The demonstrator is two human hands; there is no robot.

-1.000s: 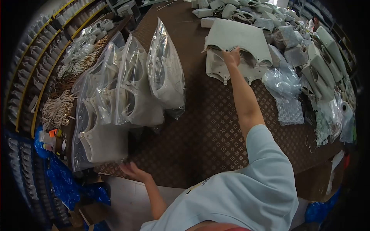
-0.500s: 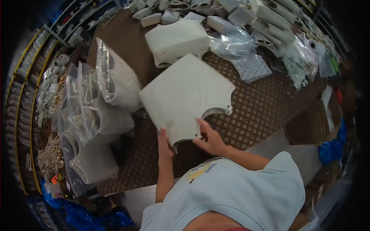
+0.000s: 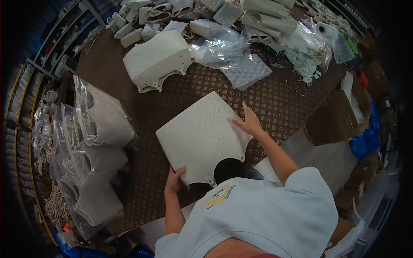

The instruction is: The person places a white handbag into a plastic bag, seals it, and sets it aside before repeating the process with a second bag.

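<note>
Brown patterned desk; off-white embossed bag panel, likely light and stiff: left hand pinches its edge, right hand lies flat, fingers spread.

Packed bags stand left of the panel, a second panel behind.

1. We wear a pale blue T-shirt, loose across the back and shoulders.
2. On its chest sits a small yellow printed logo with dark lettering, too small to read.
3. Our sleeves are short and wide; the forearms, left hand and right hand are bare.
</note>
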